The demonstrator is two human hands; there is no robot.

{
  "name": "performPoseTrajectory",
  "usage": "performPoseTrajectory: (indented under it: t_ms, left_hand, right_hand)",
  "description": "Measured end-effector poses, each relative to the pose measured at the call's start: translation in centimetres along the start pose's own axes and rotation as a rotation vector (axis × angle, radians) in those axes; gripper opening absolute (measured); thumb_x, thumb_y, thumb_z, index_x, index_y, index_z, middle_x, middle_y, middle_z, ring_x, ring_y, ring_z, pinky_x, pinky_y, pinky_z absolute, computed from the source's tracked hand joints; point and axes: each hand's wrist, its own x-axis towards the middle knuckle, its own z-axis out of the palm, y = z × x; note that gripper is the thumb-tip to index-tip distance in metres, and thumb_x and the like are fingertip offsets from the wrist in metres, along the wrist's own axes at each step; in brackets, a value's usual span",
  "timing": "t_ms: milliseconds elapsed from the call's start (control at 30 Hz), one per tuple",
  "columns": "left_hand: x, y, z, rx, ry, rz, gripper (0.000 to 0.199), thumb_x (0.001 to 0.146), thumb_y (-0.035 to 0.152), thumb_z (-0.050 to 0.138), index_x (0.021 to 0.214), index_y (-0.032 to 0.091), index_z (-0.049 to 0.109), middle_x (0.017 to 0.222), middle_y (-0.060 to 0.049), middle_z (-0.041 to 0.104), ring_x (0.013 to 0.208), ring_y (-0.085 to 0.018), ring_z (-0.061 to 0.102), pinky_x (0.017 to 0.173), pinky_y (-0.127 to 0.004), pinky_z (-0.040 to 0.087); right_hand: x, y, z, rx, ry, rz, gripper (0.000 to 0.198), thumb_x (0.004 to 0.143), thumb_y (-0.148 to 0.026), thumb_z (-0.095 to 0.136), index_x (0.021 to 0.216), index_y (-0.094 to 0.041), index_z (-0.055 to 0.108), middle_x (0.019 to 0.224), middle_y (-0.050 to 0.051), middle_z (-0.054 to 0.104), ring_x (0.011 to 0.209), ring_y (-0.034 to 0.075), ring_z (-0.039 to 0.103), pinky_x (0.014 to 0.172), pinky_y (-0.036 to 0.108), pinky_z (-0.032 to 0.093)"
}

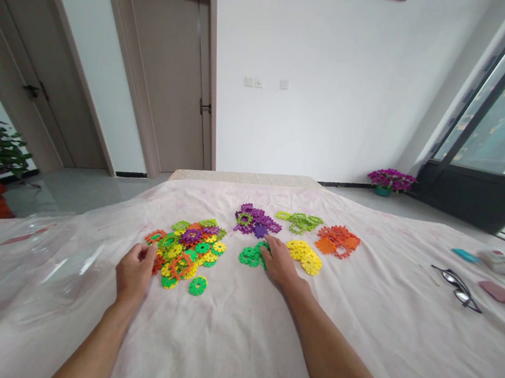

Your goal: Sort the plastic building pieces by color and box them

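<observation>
Both hands down on the cloth, sorting-style layout of plastic snowflake discs in front of us.

Our left hand [133,272] sits curled at the near-left edge of the mixed pile [186,248], fingertips touching an orange disc there; we can't tell if it's actually pinched. Our right hand [279,262] lies flat and open, fingers on the dark green pile [252,255], nothing clamped. Hands are well apart, mixed pile between them. Just right of the right hand: yellow pile [304,255]. Farther back: purple pile [255,220], light green pile [300,221], orange pile [337,240]. One green disc [197,285] lies alone near the mixed pile. All of it rests on the pale tablecloth [237,336]. Glasses [457,287] far right, clear plastic bag [14,263] at left.
</observation>
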Motion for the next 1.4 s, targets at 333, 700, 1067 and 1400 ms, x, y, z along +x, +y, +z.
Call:
performPoseTrajectory:
  t_ms: [333,700,1067,1400]
  left_hand:
    - [-0.3,0.7,-0.2,-0.019,-0.009,-0.007,0.031,0.083,0.051,0.055,0.072,0.022,0.061,0.062,0.003,0.063,0.063,-0.018,0.06,0.063,-0.027,0.041]
    - [-0.2,0.4,0.0,0.006,0.011,0.033,0.031,0.084,0.049,0.054,0.073,0.022,0.061,0.065,0.002,0.065,0.067,-0.018,0.06,0.066,-0.028,0.04]
    - [-0.4,0.5,-0.2,-0.019,-0.003,0.023,0.031,0.083,0.05,0.054,0.073,0.021,0.061,0.065,0.002,0.065,0.066,-0.018,0.061,0.065,-0.027,0.041]
    - [-0.3,0.5,-0.1,0.007,0.009,0.037,0.032,0.084,0.05,0.053,0.072,0.022,0.061,0.063,0.002,0.065,0.064,-0.018,0.061,0.064,-0.028,0.042]
  right_hand:
    - [-0.8,-3.1,-0.2,0.232,0.095,-0.222,0.03,0.097,-0.03,0.051,0.119,-0.018,0.067,0.12,0.011,0.068,0.115,0.023,0.058,0.103,0.038,0.042]
    - [-3.8,-12.5,0.6,0.202,-0.312,-0.657,0.04,0.096,-0.042,0.057,0.131,-0.021,0.058,0.121,0.008,0.068,0.11,0.022,0.059,0.095,0.033,0.044]
    - [-3.7,-12.4,1.8,0.195,-0.253,-0.535,0.022,0.1,-0.031,0.05,0.104,-0.021,0.069,0.096,0.006,0.073,0.088,0.017,0.065,0.081,0.027,0.046]
    - [-1.5,-7.0,1.9,0.525,0.023,0.091,0.024,0.093,-0.027,0.051,0.1,-0.021,0.073,0.074,0.001,0.072,0.067,0.017,0.066,0.067,0.027,0.049]
